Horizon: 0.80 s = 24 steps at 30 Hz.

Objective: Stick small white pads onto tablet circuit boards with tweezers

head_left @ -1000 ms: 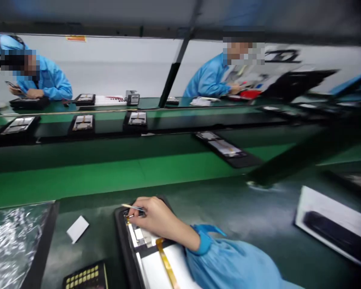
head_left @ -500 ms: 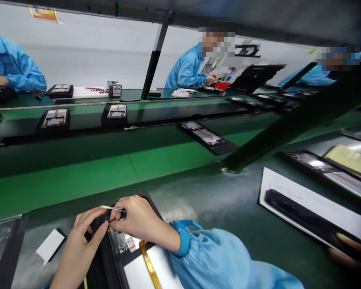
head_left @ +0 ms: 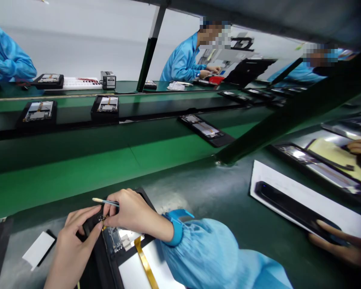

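Note:
An opened tablet (head_left: 116, 241) lies at an angle in a black holder (head_left: 144, 196), its circuit board and gold flex ribbon (head_left: 146, 263) bare. My left hand (head_left: 74, 243) is closed at the top left corner, thumb and fingers around a black part (head_left: 92, 222) there. My right hand (head_left: 129, 210) leans over the board. Its fingertips pinch at the same corner, by a small gold-coloured part; whether they grip it is hidden. Tucked in the right hand is a thin stick with a pale tip (head_left: 98, 200), like a cotton swab. A white block (head_left: 39, 249) lies left of my left hand.
A white board (head_left: 260, 172) bears a long black device (head_left: 289, 206), with another person's hand (head_left: 343, 245) on it. A dark green post (head_left: 246, 144) slants up at right. Beyond the green channel (head_left: 87, 164), several opened tablets stand on the line; co-workers in blue (head_left: 180, 64) sit behind.
The camera view has shifted slightly, so most things sit further left and higher. The pale-tipped stick has turned a little in my right hand. At right, other hands have come further into view.

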Available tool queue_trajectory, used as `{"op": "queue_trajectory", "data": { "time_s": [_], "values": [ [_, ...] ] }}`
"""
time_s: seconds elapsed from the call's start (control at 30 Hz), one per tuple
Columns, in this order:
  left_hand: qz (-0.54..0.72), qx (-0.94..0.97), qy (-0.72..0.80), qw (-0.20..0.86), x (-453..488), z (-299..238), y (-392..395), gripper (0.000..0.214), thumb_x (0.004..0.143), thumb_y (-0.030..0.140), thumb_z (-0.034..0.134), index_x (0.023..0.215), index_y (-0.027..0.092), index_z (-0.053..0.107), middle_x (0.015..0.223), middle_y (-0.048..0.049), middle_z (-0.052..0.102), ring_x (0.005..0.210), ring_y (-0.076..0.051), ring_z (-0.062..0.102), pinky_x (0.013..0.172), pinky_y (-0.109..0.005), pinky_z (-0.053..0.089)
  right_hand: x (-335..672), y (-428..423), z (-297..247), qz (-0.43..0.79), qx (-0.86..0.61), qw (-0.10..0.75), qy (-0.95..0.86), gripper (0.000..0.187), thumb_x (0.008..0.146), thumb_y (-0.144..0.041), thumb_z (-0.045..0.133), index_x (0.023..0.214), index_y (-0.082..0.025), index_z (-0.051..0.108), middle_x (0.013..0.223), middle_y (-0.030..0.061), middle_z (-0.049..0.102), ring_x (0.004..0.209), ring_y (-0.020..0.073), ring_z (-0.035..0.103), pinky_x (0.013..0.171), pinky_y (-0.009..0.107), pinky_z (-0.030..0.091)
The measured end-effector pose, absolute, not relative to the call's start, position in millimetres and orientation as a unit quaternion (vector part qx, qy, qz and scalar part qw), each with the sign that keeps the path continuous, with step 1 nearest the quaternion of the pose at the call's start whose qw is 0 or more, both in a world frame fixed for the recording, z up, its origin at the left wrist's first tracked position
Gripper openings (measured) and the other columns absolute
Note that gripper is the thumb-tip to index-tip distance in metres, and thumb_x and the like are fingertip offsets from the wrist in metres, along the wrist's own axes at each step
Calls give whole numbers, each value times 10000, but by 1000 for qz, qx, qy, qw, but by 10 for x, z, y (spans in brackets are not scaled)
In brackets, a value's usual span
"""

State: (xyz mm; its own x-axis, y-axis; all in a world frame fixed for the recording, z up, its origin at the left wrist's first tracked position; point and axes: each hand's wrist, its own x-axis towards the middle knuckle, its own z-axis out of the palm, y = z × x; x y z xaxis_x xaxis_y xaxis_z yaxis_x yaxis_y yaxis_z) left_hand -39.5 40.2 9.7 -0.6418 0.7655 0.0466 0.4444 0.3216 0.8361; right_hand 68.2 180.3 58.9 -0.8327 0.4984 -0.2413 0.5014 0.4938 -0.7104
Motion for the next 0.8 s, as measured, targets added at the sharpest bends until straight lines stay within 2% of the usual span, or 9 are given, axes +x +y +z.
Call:
{"op": "queue_trajectory", "data": {
  "time_s": [0.17,0.47,0.67,0.8],
  "values": [
    [446,369,796,178,-386,111,415,293,623,452,653,891,363,729,927,7,726,525,-126,421,515,-278,416,688,1840,560,-465,276,-10,841,107,605,-161,704,698,-214,698,603,-74,664,569,98,621,508,180,379],
    [445,371,795,182,-384,226,475,311,585,464,632,826,307,752,769,-15,720,424,-112,385,396,-266,356,668,1755,588,-408,309,-24,859,82,580,-159,689,642,-205,663,603,-77,656,572,94,609,517,189,359],
    [451,374,791,175,-389,146,451,272,626,439,641,862,343,738,892,4,737,551,-134,467,503,-260,417,677,1756,607,-387,300,-17,872,80,619,-151,681,674,-209,670,613,-65,669,575,102,608,528,195,353],
    [454,369,791,182,-393,120,439,291,629,452,650,879,331,736,920,-7,733,598,-141,494,512,-256,421,690,1793,573,-417,272,-39,866,57,628,-164,680,671,-199,666,618,-58,677,580,103,622,531,191,363]
  ]
}}
